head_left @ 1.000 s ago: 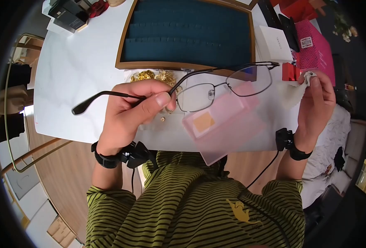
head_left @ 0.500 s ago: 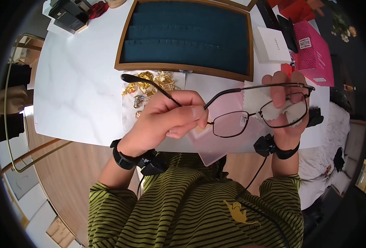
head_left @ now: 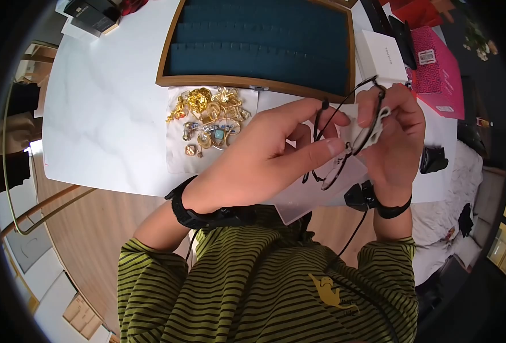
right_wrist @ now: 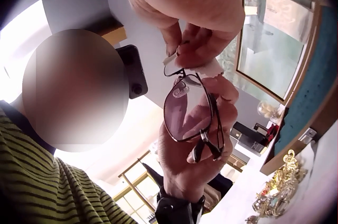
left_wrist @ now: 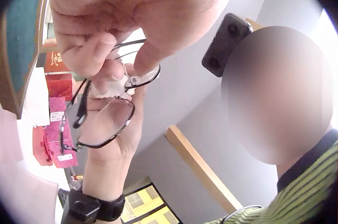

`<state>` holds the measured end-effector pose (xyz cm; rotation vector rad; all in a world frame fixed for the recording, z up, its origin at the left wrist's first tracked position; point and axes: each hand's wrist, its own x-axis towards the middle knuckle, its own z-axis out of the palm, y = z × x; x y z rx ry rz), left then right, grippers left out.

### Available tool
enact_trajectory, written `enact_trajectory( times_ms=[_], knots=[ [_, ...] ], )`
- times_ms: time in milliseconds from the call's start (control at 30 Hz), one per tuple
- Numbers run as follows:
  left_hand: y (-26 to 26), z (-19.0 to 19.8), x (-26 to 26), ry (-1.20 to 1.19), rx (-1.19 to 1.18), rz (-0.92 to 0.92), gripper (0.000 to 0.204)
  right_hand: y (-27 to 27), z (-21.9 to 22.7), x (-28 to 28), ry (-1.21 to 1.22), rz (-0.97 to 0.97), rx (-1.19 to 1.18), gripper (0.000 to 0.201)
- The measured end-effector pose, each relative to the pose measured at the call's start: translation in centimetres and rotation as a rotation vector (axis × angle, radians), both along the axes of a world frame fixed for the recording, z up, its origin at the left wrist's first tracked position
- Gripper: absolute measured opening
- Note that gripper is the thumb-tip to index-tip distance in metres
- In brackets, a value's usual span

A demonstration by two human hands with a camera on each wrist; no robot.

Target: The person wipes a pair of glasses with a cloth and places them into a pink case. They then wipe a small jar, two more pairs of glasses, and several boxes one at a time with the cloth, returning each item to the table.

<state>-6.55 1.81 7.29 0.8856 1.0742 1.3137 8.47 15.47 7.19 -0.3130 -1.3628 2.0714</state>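
Note:
A pair of thin dark-framed glasses [head_left: 336,174] is held up above the table between both hands, tilted with its temples spread. My left hand [head_left: 264,154] grips the frame around the bridge, thumb in front. My right hand [head_left: 400,140] pinches a pale cleaning cloth [head_left: 383,119] around the far lens. In the right wrist view the nearer lens [right_wrist: 186,113] is bare, and the cloth [right_wrist: 209,69] bunches over the other one. Beneath the hands lies a translucent pink sheet [head_left: 294,207], partly hidden by them.
Gold jewellery [head_left: 200,102] lies heaped on a white mat [head_left: 176,157] left of the hands. Behind it stands an open wooden case [head_left: 164,67] lined in dark teal. A white box [head_left: 378,57] and a pink box [head_left: 436,74] sit at the right, dark boxes [head_left: 93,17] at far left.
The glasses have swung from lying across the view to a steep tilt as my left hand moved right. My right hand came in leftward and now pinches the cloth on a lens.

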Motion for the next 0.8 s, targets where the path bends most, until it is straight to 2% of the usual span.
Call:
enact_trajectory(
  times_ms=[33, 100, 167, 200, 233, 300, 367, 467, 500, 567, 667, 767, 800],
  knots=[
    [0.0, -0.1, 0.1, -0.024, -0.005, 0.014, 0.03, 0.0, 0.0, 0.1, 0.009, -0.07, -0.02, 0.02],
    [0.1, -0.2, 0.0, -0.049, -0.009, 0.028, 0.035, 0.5, -0.1, 0.1, 0.018, -0.058, -0.049, 0.019],
    [-0.1, -0.3, -0.5, 0.199, 0.029, 0.014, 0.044, 0.4, 0.1, -0.1, 0.03, -0.047, -0.078, 0.017],
    [-0.1, -0.2, -0.3, 0.199, 0.028, 0.014, 0.044, 0.1, 0.4, -0.4, 0.022, -0.03, -0.03, 0.016],
    [0.0, 0.1, 0.0, 0.333, 0.05, 0.109, 0.045, -0.2, 0.5, -0.7, 0.013, -0.012, 0.018, 0.014],
    [0.2, 0.6, 0.2, 0.466, 0.068, 0.209, 0.046, -0.4, 0.4, -1.0, 0.007, -0.059, 0.069, 0.013],
    [0.4, 0.9, 0.1, 0.485, -0.058, 0.189, 0.038, -0.7, 0.5, -1.3, 0.0, -0.106, 0.122, 0.013],
    [0.4, 0.5, 0.0, 0.377, -0.051, 0.214, 0.026, -0.8, 0.9, -1.3, -0.037, -0.188, 0.188, 0.012],
    [0.4, 0.3, -0.1, 0.376, -0.05, 0.213, 0.026, -0.6, 0.8, -1.3, -0.031, -0.125, 0.204, 0.012],
    [0.3, -0.1, -0.3, 0.196, -0.062, 0.189, 0.019, -0.1, 0.7, -1.2, -0.027, -0.06, 0.219, 0.011],
    [0.2, -0.7, -0.6, 0.119, -0.112, 0.153, 0.015, 0.3, 1.0, -1.0, -0.006, -0.106, 0.203, 0.011],
    [0.0, -0.5, -0.9, 0.035, -0.147, 0.135, 0.016, 0.6, 1.4, -0.9, 0.026, -0.24, 0.048, 0.011],
    [0.0, -0.5, -0.9, 0.034, -0.146, 0.136, 0.016, 0.8, 1.1, -0.8, 0.081, -0.153, 0.088, 0.013]
  ],
)
